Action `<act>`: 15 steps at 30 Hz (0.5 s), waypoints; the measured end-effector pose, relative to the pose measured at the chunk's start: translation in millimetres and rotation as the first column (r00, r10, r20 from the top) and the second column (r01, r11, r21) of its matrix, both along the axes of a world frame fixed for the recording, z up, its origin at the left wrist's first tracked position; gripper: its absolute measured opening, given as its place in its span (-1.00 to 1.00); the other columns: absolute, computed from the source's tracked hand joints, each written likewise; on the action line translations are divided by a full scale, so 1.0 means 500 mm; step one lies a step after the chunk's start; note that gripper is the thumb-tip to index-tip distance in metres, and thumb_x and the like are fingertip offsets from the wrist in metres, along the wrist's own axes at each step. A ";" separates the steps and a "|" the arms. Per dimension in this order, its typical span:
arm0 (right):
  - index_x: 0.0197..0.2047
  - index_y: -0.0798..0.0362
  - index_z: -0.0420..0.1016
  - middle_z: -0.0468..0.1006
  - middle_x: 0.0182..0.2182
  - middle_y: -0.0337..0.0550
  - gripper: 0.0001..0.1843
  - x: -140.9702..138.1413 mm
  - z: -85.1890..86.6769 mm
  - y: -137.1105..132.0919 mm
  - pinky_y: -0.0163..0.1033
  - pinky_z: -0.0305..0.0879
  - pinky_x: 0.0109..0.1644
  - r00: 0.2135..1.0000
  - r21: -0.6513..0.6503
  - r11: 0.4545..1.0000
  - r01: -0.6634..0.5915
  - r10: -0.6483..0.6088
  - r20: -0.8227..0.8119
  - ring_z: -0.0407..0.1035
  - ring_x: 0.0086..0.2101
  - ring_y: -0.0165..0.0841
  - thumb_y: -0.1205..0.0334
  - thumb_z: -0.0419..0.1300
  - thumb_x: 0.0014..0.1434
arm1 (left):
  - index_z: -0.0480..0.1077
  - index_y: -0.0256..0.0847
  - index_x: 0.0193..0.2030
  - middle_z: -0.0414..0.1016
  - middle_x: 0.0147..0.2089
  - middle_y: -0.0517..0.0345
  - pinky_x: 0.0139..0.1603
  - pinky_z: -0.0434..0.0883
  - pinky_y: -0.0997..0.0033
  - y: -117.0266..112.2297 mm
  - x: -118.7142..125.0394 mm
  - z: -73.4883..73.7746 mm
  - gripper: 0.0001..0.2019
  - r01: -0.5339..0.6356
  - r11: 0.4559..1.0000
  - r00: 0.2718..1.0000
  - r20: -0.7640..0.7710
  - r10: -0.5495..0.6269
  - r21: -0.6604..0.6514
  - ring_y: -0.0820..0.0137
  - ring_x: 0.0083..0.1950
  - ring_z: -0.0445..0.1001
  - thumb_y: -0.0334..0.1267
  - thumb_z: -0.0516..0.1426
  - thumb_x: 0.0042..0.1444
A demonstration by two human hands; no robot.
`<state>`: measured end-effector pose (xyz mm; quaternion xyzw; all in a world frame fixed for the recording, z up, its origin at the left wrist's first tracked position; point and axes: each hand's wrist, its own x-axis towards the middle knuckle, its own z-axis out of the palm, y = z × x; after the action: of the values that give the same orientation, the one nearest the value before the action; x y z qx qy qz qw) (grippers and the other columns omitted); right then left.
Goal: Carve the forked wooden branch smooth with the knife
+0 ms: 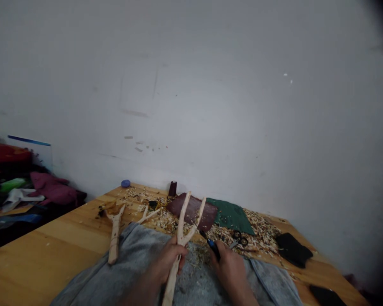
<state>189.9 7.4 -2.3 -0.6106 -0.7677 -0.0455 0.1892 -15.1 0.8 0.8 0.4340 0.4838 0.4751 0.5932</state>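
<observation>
A peeled, pale forked stick stands tilted near the middle of the near edge of a wooden table, its two prongs pointing up toward the wall. The left hand has its fingers wrapped around the stem just below the fork. Just beside it the right hand is closed around a blue-and-black knife whose tip points toward the right prong; whether it touches the wood cannot be told. Both hands rest over a grey cloth that covers the near edge. There are three forked pieces in all: a second stick lies on the cloth's left edge, and a smaller third stick lies beyond it. Wood shavings litter the far side, around one maroon sheet and one green sheet. Black scissors lie near the right hand. A dark spool and a blue cap sit at the far edge, and a black pouch at the right edge. The table's left half is bare wood. A plain white wall rises behind, with piled clutter off the left edge.
</observation>
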 end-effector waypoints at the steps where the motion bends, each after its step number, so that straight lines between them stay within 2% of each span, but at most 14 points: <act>1: -0.09 -0.01 0.47 0.64 -0.24 -0.09 -0.77 -0.001 0.001 -0.001 -0.32 0.19 -0.33 1.000 -0.019 1.000 0.004 -0.004 0.005 0.54 -0.29 -0.26 0.20 0.02 0.31 | 0.24 -0.10 -0.35 0.15 -0.74 0.39 -0.64 -0.01 0.48 0.000 0.000 -0.001 -0.80 0.002 1.000 1.000 -0.005 -0.002 0.003 0.51 -0.74 0.05 -0.28 0.10 -0.21; 4: -0.15 -0.01 0.50 0.65 -0.29 -0.11 -0.79 -0.008 0.004 -0.008 -0.32 0.17 -0.34 1.000 -0.078 0.997 -0.014 0.016 0.026 0.53 -0.30 -0.26 0.20 0.05 0.28 | 0.26 -0.09 -0.34 0.13 -0.74 0.39 -0.62 -0.01 0.49 0.001 0.001 -0.003 -0.80 -0.004 1.000 0.999 -0.035 0.005 0.016 0.51 -0.74 0.04 -0.31 0.10 -0.19; 11: -0.19 -0.01 0.51 0.64 -0.28 -0.15 -0.82 -0.027 0.009 -0.025 -0.33 0.21 -0.29 0.990 -0.080 0.987 -0.141 0.141 -0.006 0.53 -0.27 -0.26 0.20 0.09 0.25 | 0.26 -0.11 -0.35 0.11 -0.71 0.36 -0.63 0.01 0.48 -0.004 0.002 0.007 -0.81 -0.045 0.998 0.998 -0.030 0.047 0.046 0.51 -0.72 0.02 -0.36 0.11 -0.18; 13: -0.12 -0.02 0.49 0.65 -0.27 -0.14 -0.78 -0.020 0.008 -0.018 -0.33 0.22 -0.27 0.994 -0.060 0.993 -0.106 0.104 -0.035 0.53 -0.26 -0.27 0.18 0.05 0.28 | 0.27 -0.10 -0.33 0.11 -0.72 0.37 -0.65 0.01 0.49 -0.005 0.002 0.010 -0.82 -0.032 0.998 0.998 -0.053 0.036 0.061 0.51 -0.72 0.02 -0.36 0.10 -0.15; 15: -0.01 -0.01 0.46 0.65 -0.27 -0.11 -0.72 -0.003 0.008 -0.004 -0.33 0.23 -0.27 0.998 -0.042 0.999 -0.016 0.013 -0.061 0.54 -0.26 -0.27 0.15 0.00 0.32 | 0.28 -0.10 -0.28 0.11 -0.73 0.40 -0.69 -0.01 0.49 -0.007 0.003 0.011 -0.79 -0.021 0.998 0.995 -0.094 0.028 0.067 0.49 -0.74 0.02 -0.37 0.09 -0.13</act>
<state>188.6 5.2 1.7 -0.6098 -0.7668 -0.0092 0.2000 -13.4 -2.5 6.6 0.4694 0.5008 0.4769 0.5490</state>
